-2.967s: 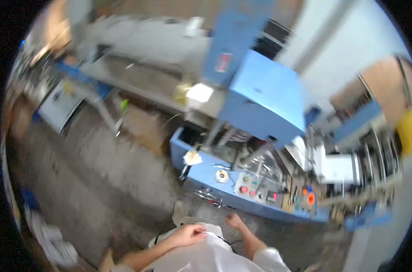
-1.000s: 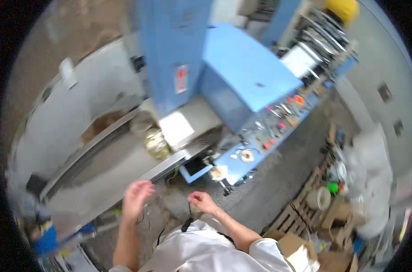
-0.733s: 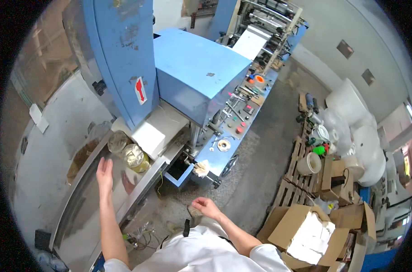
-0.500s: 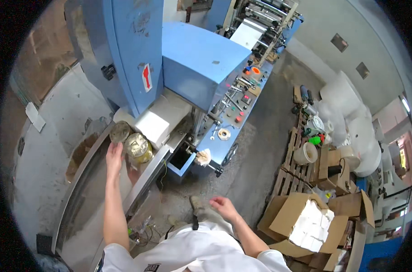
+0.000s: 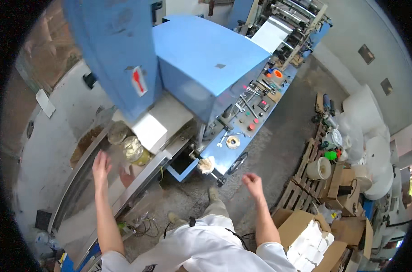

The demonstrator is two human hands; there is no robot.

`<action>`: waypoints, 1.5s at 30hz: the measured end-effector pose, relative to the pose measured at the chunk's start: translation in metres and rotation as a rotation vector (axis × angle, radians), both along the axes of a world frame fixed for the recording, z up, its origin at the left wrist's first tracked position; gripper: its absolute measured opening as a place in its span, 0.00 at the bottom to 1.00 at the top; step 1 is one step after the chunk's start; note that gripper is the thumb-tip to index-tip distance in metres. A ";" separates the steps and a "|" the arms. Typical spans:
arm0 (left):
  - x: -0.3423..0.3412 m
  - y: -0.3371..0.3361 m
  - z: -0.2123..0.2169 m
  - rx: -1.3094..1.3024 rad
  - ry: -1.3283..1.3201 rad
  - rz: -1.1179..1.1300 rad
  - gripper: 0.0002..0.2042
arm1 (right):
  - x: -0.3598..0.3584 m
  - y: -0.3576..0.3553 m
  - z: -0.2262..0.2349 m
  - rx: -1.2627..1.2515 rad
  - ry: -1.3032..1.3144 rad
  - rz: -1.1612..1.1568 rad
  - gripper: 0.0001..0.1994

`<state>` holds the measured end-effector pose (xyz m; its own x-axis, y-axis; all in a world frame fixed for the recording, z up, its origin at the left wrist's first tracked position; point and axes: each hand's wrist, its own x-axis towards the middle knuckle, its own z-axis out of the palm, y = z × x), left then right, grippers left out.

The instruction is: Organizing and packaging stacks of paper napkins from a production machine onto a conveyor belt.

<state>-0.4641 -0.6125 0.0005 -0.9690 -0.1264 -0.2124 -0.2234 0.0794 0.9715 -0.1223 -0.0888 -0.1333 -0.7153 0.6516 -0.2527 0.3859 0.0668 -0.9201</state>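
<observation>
The left hand [image 5: 101,168] is over the worktop [image 5: 80,206], fingers extended and gripping nothing, near the yellowish container [image 5: 137,153] and clear container [image 5: 118,132] standing beside each other there. Neither is lifted. The right hand [image 5: 252,182] is near the handwheel [image 5: 238,163], fingers curled, closure unclear. No handling appears under way; what is finished or left cannot be told.
</observation>
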 end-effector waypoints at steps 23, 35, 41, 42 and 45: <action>0.180 0.033 0.020 -0.347 0.163 0.432 0.18 | -0.247 0.349 -0.084 0.714 -0.170 -0.031 0.17; 0.177 0.056 0.025 -0.397 0.160 0.377 0.17 | -0.240 0.342 -0.064 0.602 -0.211 -0.077 0.16; 0.188 0.038 0.034 -0.433 0.097 0.457 0.16 | -0.259 0.319 -0.060 0.547 -0.276 -0.017 0.23; 0.183 0.045 0.031 -0.461 0.158 0.490 0.16 | -0.252 0.324 -0.063 0.557 -0.238 -0.041 0.24; 0.152 0.060 0.022 -0.406 0.146 0.468 0.16 | -0.215 0.348 -0.080 0.565 -0.095 -0.056 0.25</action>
